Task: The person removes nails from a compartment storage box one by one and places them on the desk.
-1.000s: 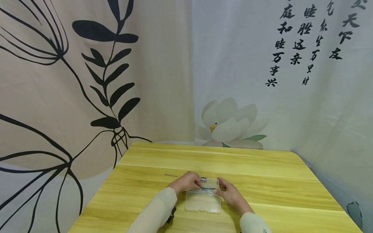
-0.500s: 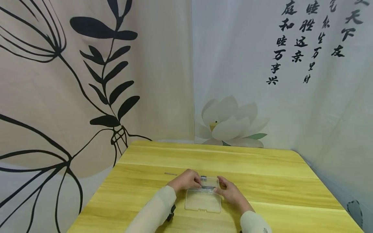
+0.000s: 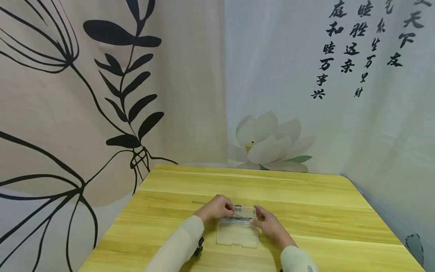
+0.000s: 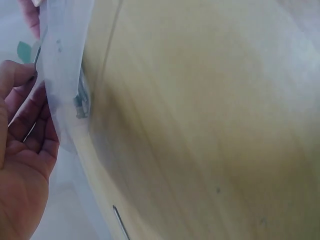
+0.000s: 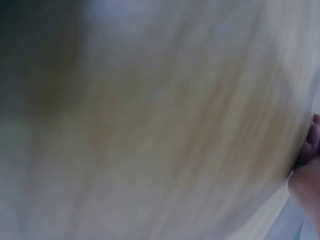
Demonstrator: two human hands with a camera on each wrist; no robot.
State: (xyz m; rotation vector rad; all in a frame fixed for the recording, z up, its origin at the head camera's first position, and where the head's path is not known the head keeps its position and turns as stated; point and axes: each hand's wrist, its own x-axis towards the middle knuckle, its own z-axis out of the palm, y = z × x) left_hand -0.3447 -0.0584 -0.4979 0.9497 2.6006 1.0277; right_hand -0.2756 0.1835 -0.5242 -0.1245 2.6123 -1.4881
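Note:
A clear plastic box (image 3: 249,211) stands open, its transparent lid (image 3: 237,234) lying flat on the near side. Several thin metal rods (image 3: 242,219) lie in a row along the hinge side. My left hand (image 3: 217,207) is at the box's left end; in the left wrist view its thumb and a finger pinch one thin metal rod (image 4: 37,57) beside the box wall (image 4: 65,45). My right hand (image 3: 270,227) grips the right end of the box between thumb and fingers. The right wrist view shows only part of that hand (image 5: 306,177).
A single thin metal rod (image 3: 198,202) lies on the wooden table (image 3: 306,196), left of the box and behind my left hand. Small metal pieces (image 4: 81,104) show through the box's corner. A printed curtain (image 3: 190,94) hangs behind the table.
My left hand has lifted slightly away from me, and more of the rod row now shows beneath its fingers. The right hand and the box stay almost where they were.

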